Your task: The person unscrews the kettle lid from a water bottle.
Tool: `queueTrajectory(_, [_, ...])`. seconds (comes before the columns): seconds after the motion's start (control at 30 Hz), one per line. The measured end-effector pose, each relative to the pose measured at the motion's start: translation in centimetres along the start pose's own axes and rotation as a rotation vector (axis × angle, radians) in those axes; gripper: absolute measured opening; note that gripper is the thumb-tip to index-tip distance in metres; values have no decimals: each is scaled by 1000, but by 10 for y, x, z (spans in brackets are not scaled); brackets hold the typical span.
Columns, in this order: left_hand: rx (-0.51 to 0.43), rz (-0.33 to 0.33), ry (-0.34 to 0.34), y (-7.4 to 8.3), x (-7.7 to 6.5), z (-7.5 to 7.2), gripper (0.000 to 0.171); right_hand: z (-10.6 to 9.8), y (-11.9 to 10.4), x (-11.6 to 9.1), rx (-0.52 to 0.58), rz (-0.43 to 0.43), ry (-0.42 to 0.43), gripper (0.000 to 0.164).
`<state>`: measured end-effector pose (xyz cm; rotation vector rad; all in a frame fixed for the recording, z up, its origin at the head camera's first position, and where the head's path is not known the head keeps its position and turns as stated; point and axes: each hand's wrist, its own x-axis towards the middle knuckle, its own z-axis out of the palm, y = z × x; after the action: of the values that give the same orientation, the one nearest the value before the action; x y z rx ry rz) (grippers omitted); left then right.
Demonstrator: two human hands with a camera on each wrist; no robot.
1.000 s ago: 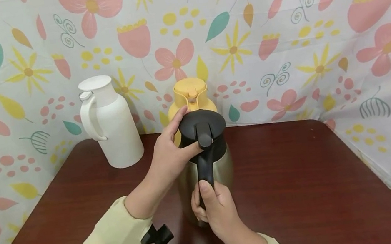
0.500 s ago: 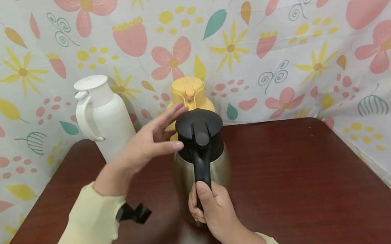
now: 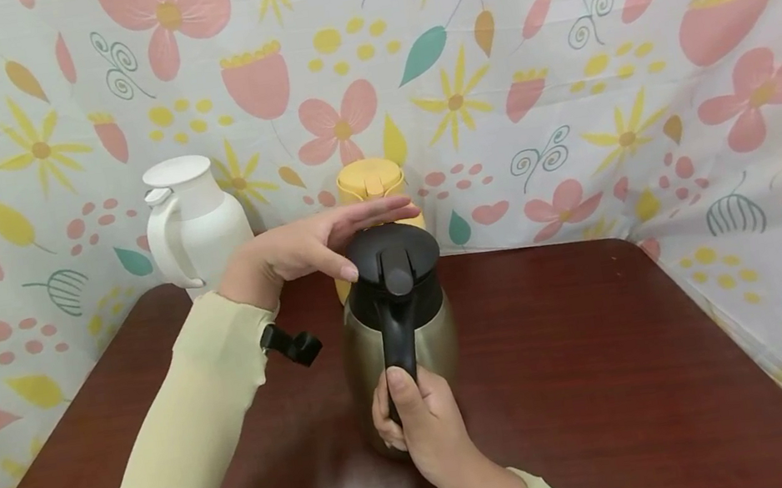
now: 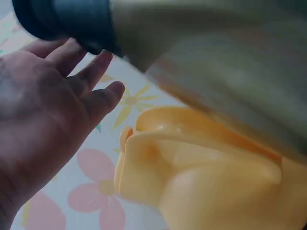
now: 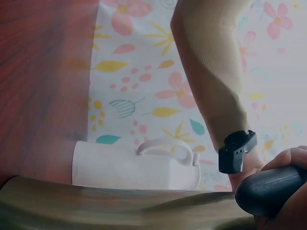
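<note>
A steel thermos jug [image 3: 360,367] with a black lid [image 3: 379,246] stands in the middle of the table, its black handle [image 3: 398,340] towards me. My right hand [image 3: 429,428] grips the lower part of that handle, thumb on top. Along the lid's far left side, my left hand [image 3: 318,242] reaches with straight fingers, its thumb near the lid's left edge; whether it touches cannot be told. In the left wrist view the left hand [image 4: 43,105] is spread below the jug's dark neck. Directly behind stands a yellow jug [image 3: 370,180], partly hidden.
A white jug [image 3: 210,229] stands at the back left, its lower part behind the left arm. The brown table [image 3: 605,355] meets a flower-patterned cloth [image 3: 527,89] at the back and sides. A black camera mount [image 3: 292,345] juts from the left wrist.
My left hand has let go of the jug's lid area, drawn back left, then come over the lid's far side with fingers straightened. The right hand has kept its grip on the handle.
</note>
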<state>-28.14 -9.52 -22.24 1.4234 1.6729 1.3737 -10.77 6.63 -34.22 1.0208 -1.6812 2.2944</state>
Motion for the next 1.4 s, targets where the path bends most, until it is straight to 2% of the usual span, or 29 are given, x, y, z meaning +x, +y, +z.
queueTrajectory(0.13, [-38, 19, 15, -5, 3, 8, 114, 1, 0, 0, -4, 4, -1, 54])
queueTrajectory(0.23, [-36, 26, 82, -7, 1, 15, 111, 2, 1, 1, -9, 4, -2, 54])
queueTrajectory(0.4, [61, -48, 260, -1, -4, 30, 101, 2, 0, 2, -23, 12, 6, 56])
queueTrajectory(0.53, [84, -103, 413, 6, -4, 48, 85, 0, -1, 2, -47, 17, 17, 57])
queueTrajectory(0.63, [100, -143, 534, 7, -5, 62, 81, 0, 0, 3, -59, 15, 15, 57])
queueTrajectory(0.77, [161, -206, 693, 9, -3, 78, 79, 0, 0, 3, -72, 16, 20, 56])
queueTrajectory(0.93, [257, -229, 904, 10, 5, 100, 80, -1, -1, 3, -79, 10, 22, 56])
queueTrajectory(1.03, [277, -238, 992, 10, 8, 110, 84, -1, -1, 3, -68, 11, 15, 55])
queueTrajectory(1.1, [282, -250, 1016, 11, 8, 115, 86, -1, -1, 3, -60, 14, 10, 55])
queueTrajectory(1.17, [281, -255, 1013, 12, 8, 116, 87, -1, -1, 2, -51, 18, 6, 55])
queueTrajectory(1.4, [287, -242, 898, 16, -1, 110, 97, 1, -2, -1, -49, 13, 25, 52])
